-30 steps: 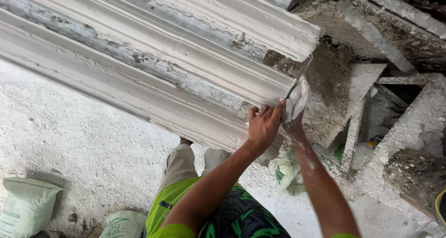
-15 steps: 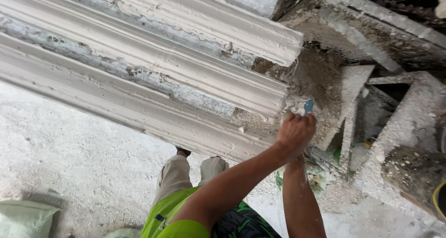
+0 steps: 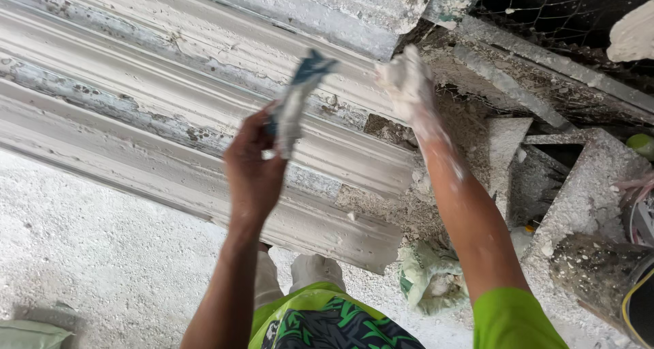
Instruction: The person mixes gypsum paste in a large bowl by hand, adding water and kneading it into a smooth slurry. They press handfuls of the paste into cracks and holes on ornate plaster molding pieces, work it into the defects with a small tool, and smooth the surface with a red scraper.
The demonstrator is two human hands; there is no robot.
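Hands now apart, left hand (image 3: 253, 161) gripping plaster-caked blue scraper (image 3: 298, 97), right hand (image 3: 407, 83) clutching plaster (blurred), green sack (image 3: 27, 335) bottom-left

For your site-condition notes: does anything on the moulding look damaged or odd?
Yes. The white moulding has grey patches where its coating has flaked, and its right end looks broken and crumbly, with rubble below.

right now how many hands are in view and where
2. The left hand is at centre, its fingers holding a blue-handled scraper before the white moulding. The right hand, coated in plaster, reaches the moulding's broken end, upper right. None seem hidden.
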